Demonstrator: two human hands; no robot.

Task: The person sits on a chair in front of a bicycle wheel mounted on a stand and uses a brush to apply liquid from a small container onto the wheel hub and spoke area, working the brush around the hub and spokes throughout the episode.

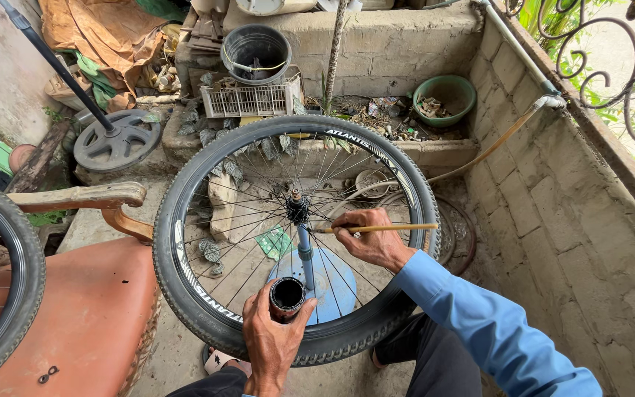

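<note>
Two hands at work on one wheel (207, 220), which stands on a blue stand (330, 279) with its hub (297, 209) at the centre of the spokes.

Right hand (369, 239): just right of the hub, reaching in through the spokes. Fingers closed in a pinch on a thin yellowish stick (387, 229). Stick's long axis runs level, tip toward the hub, tail out past the tyre's right side. Tip lies near the hub but apart from it; contact with spokes cannot be told.

Left hand (270, 342): below the hub, in front of the tyre's lower arc. Fingers wrapped around a small dark can (286, 296), mouth open and facing up. Can sits just left of the stand's post.

Right hand is the nearer one to the hub.
</note>
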